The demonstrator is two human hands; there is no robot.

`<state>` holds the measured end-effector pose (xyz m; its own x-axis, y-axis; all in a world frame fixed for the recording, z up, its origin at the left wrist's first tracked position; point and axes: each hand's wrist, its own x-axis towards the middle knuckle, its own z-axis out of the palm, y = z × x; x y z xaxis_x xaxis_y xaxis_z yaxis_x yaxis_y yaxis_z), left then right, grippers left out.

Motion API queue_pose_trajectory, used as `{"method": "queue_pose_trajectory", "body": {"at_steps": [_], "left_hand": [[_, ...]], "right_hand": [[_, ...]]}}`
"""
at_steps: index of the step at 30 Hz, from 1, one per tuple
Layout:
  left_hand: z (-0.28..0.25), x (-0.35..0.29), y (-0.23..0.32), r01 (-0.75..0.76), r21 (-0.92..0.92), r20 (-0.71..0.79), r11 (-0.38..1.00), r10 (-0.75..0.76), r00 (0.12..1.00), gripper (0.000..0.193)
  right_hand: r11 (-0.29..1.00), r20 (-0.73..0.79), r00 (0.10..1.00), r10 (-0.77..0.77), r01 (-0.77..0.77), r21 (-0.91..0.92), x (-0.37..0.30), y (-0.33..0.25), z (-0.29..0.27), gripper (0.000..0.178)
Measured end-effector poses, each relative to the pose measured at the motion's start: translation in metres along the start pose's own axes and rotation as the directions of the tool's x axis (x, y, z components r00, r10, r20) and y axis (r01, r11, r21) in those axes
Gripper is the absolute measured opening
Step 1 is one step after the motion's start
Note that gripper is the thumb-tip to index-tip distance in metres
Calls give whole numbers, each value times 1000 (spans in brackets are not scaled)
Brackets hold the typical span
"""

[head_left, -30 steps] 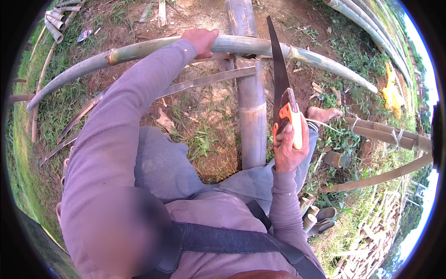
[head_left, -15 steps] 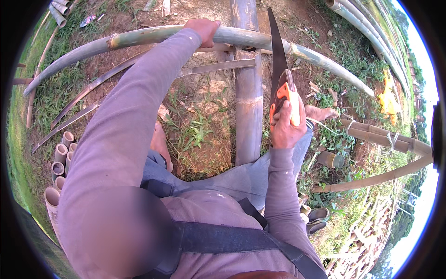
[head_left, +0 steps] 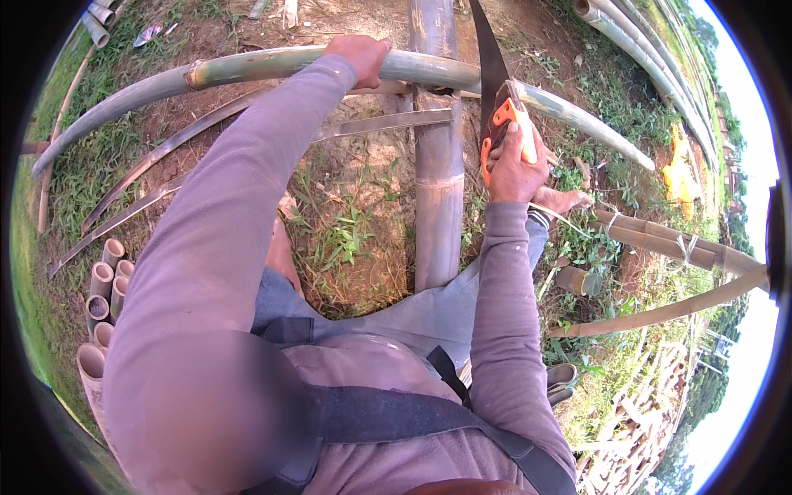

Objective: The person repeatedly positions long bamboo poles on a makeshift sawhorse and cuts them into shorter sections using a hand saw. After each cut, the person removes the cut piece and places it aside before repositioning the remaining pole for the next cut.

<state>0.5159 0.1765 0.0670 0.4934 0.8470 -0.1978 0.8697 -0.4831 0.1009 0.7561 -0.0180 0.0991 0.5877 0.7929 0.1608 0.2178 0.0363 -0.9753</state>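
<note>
A long greenish bamboo pole (head_left: 256,66) lies crosswise in front of me over a thicker upright-running bamboo post (head_left: 437,190). My left hand (head_left: 360,59) is wrapped over the pole, left of where the two cross. In my right hand (head_left: 517,165) is a handsaw (head_left: 492,62), gripped by its orange handle. Its dark blade points away from me and lies across the pole just right of the crossing. Whether the teeth touch the bamboo, I cannot tell.
Split bamboo strips (head_left: 157,157) lie beyond my left arm. Short cut bamboo tubes (head_left: 99,285) stand at the left. At the right are tied bamboo poles (head_left: 660,241), a yellow bag (head_left: 681,173) and a heap of offcuts (head_left: 639,429). More poles (head_left: 643,58) lie at far right.
My right hand and the saw have moved forward, away from my body, along the blade's line. My left hand keeps its hold on the pole.
</note>
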Motion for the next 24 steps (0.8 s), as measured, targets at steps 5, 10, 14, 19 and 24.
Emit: {"method": "queue_pose_trajectory", "body": {"at_steps": [5, 10, 14, 19, 24], "left_hand": [[5, -2, -9, 5, -11, -50, 1000, -5, 999, 44], [6, -1, -6, -7, -14, -60, 1000, 7, 998, 43], [6, 10, -4, -18, 15, -13, 1000, 19, 1000, 64], [8, 4, -6, -4, 35, -37, 999, 5, 999, 63], [6, 3, -15, -31, -11, -22, 999, 31, 999, 57]], "right_hand": [[998, -45, 998, 40, -43, -54, -164, -26, -76, 48], [1000, -52, 999, 5, -5, -10, -143, -13, -65, 43], [1000, -6, 1000, 19, -19, -9, -16, -11, -1, 31], [1000, -11, 1000, 11, -11, 8, -77, -8, -26, 35], [996, -23, 1000, -16, 14, -94, -182, -15, -94, 47]]}}
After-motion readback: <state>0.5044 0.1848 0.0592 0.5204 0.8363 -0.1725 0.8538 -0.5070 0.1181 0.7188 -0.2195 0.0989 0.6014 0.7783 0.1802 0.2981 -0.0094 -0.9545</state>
